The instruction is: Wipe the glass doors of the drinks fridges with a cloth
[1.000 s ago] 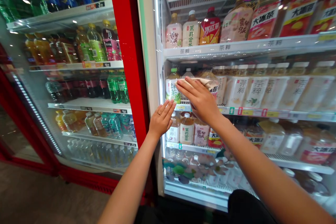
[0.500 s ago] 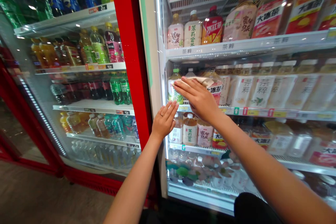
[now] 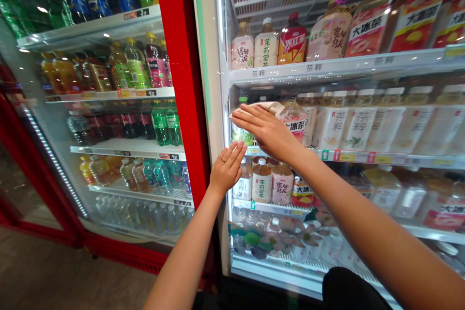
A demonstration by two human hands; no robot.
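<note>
My right hand (image 3: pixel 259 126) presses a beige cloth (image 3: pixel 271 105) against the glass door (image 3: pixel 271 85) of a drinks fridge. Its fingers lie over the cloth and point left; the thumb is hidden. Lower and to the left, my left hand (image 3: pixel 227 167) rests with straight fingers by the left edge of the same door, holding nothing. A ring shows on one of its fingers. Behind the glass, near the cloth, stand a green-labelled bottle (image 3: pixel 241 133) and a large iced tea bottle (image 3: pixel 293 121).
A second fridge with a red frame (image 3: pixel 185 82) stands at left, its shelves lined with soft drinks. A pale door frame (image 3: pixel 208 58) borders the glass. Several tea bottles (image 3: pixel 359 121) fill the right fridge's shelves. Grey floor (image 3: pixel 109 286) shows at lower left.
My right hand has slid a little left across the glass with the cloth, toward the door's edge. My left hand has stayed in place.
</note>
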